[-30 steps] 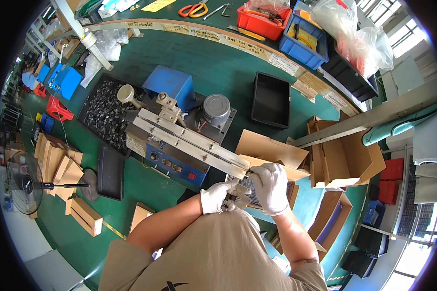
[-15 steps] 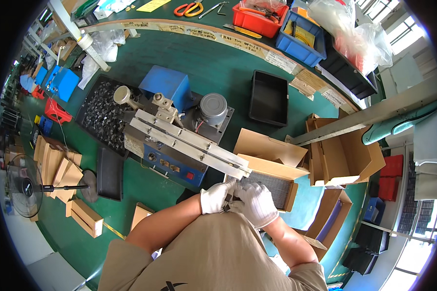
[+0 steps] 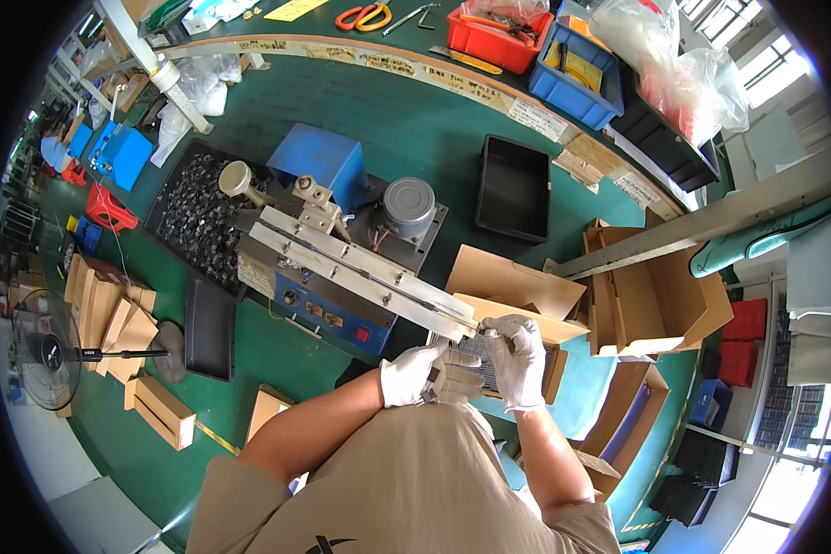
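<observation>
Both hands wear white gloves. My left hand (image 3: pixel 427 376) lies below the end of the machine's sloping metal rail (image 3: pixel 369 277), its fingers stretched to the right. Small dark spots show at its palm and thumb; whether they are parts cannot be made out. My right hand (image 3: pixel 519 360) is raised at the rail's lower tip, thumb and fingertips pinched together. Whatever lies between those fingertips is too small to name. Beneath and behind the hands stands a cardboard box (image 3: pixel 556 374) with rows of thin grey strips inside, partly hidden by my right hand.
The machine has a blue housing (image 3: pixel 316 166) and a round grey motor (image 3: pixel 408 205). Left of it, a black tray (image 3: pixel 180 226) holds many small dark parts. Another black tray (image 3: pixel 513 189) sits behind. Open cartons (image 3: pixel 656 295) stand at right; a shelf with bins (image 3: pixel 572 74) runs along the back.
My right hand has moved away from my left, up and right to the rail's tip. My left hand's fingers have come into view, stretched out; its wrist has barely moved.
</observation>
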`<move>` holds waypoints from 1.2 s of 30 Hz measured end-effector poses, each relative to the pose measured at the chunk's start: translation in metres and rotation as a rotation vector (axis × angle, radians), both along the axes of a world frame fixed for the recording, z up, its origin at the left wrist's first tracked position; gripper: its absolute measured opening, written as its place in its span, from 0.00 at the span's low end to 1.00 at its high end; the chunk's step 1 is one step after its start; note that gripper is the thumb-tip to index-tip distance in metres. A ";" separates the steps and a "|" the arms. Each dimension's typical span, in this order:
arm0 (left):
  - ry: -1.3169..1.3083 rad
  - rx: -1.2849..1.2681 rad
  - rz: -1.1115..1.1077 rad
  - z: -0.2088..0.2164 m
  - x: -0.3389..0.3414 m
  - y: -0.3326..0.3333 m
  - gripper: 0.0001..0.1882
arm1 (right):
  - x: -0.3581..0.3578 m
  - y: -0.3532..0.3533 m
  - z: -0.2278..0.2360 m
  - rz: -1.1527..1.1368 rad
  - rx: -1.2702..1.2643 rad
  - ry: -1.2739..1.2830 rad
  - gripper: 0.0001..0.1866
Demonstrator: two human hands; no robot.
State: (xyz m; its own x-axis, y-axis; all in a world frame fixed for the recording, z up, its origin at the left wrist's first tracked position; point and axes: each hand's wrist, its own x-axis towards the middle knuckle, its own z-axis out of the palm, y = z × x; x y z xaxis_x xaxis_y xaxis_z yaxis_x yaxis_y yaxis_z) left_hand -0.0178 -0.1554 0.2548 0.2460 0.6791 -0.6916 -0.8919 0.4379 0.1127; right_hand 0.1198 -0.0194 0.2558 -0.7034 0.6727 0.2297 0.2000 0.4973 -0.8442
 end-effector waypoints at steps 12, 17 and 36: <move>-0.124 0.054 0.079 -0.015 0.000 -0.002 0.24 | -0.020 -0.014 0.001 -0.037 0.185 0.077 0.14; -0.040 0.001 -0.030 -0.032 0.001 0.000 0.26 | 0.011 -0.024 0.019 0.232 0.120 -0.090 0.14; 0.263 0.536 -0.062 -0.074 0.008 -0.011 0.31 | -0.012 -0.019 0.016 0.699 0.340 -0.373 0.14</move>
State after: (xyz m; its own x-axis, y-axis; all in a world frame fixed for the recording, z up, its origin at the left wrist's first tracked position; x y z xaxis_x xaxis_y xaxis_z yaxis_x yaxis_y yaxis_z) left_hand -0.0094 -0.1659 0.1808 0.1638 0.9397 -0.3001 -0.7787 0.3099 0.5455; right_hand 0.1080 -0.0382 0.2716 -0.9999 -0.0058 0.0119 -0.0116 0.8233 -0.5675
